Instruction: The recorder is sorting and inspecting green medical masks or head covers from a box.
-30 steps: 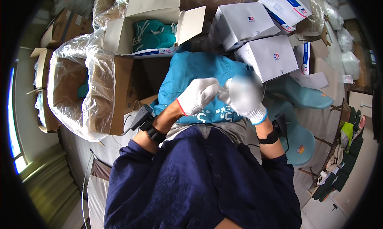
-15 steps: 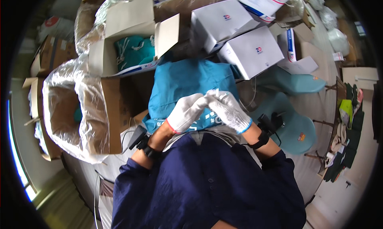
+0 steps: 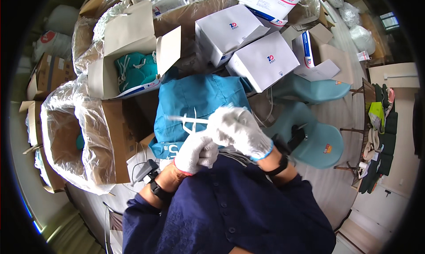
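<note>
Both of my hands wear white knit gloves and meet over my lap. My left hand (image 3: pixel 196 151) and my right hand (image 3: pixel 239 130) pinch thin white strings (image 3: pixel 188 120) that stick out to the left of the fingers. The strings belong to a folded teal fabric piece (image 3: pixel 199 105) that lies on my lap in front of the hands. A dark band sits on each wrist. What the fingers grip beyond the strings is hidden.
An open white box (image 3: pixel 128 59) with teal items stands at the upper left. A plastic-lined cardboard carton (image 3: pixel 84 139) is to my left. Closed white boxes (image 3: pixel 261 59) lie ahead. Teal plastic chairs (image 3: pixel 314 139) stand at the right.
My hands stayed together over the teal piece; white strings now show stretched out to the left of the fingers. The view has tilted slightly.
</note>
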`<state>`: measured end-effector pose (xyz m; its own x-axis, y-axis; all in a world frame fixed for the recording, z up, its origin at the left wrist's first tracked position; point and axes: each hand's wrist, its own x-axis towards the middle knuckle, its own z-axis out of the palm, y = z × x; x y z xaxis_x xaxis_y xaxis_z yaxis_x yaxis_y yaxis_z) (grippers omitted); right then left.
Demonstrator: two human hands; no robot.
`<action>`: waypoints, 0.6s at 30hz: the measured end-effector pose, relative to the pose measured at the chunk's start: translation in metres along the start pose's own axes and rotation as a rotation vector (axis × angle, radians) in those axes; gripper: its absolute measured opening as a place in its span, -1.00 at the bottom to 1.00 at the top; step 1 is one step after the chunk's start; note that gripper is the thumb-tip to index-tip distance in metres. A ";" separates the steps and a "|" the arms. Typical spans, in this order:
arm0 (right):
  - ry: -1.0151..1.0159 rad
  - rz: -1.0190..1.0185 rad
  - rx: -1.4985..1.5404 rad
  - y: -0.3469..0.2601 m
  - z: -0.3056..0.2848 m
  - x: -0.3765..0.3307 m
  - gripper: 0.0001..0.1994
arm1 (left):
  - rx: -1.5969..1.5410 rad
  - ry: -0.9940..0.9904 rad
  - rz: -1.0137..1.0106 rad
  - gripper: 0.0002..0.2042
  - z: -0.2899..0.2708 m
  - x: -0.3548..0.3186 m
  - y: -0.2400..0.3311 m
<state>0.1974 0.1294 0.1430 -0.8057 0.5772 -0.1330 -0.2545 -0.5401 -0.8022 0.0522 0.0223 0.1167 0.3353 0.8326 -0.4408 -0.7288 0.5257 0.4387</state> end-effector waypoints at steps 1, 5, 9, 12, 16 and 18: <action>-0.111 0.167 -0.233 -0.009 0.000 -0.001 -0.68 | -0.006 0.013 0.009 -0.71 -0.005 -0.004 0.000; -0.486 -0.285 -0.958 -0.011 0.002 -0.016 -0.86 | 0.748 -0.103 -0.034 -0.79 -0.009 -0.024 -0.008; -0.431 0.332 -0.950 -0.059 0.020 -0.026 -0.87 | 0.901 -0.294 0.131 -0.72 0.006 -0.038 0.003; -0.298 0.408 -0.853 -0.064 0.011 -0.028 -0.93 | 0.893 -0.264 0.160 -0.75 -0.006 -0.046 0.007; 0.468 0.168 -1.057 -0.111 -0.103 -0.062 -0.85 | 1.406 0.326 0.651 -0.87 -0.113 -0.085 0.017; 0.512 0.134 -0.385 -0.122 -0.116 -0.059 -0.77 | 0.691 0.636 0.388 -0.80 -0.133 -0.091 0.038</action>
<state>0.3384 0.2322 0.1807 -0.4359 0.7903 -0.4306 0.1169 -0.4246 -0.8978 -0.0851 -0.0565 0.0688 -0.3780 0.8261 -0.4180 -0.1472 0.3921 0.9081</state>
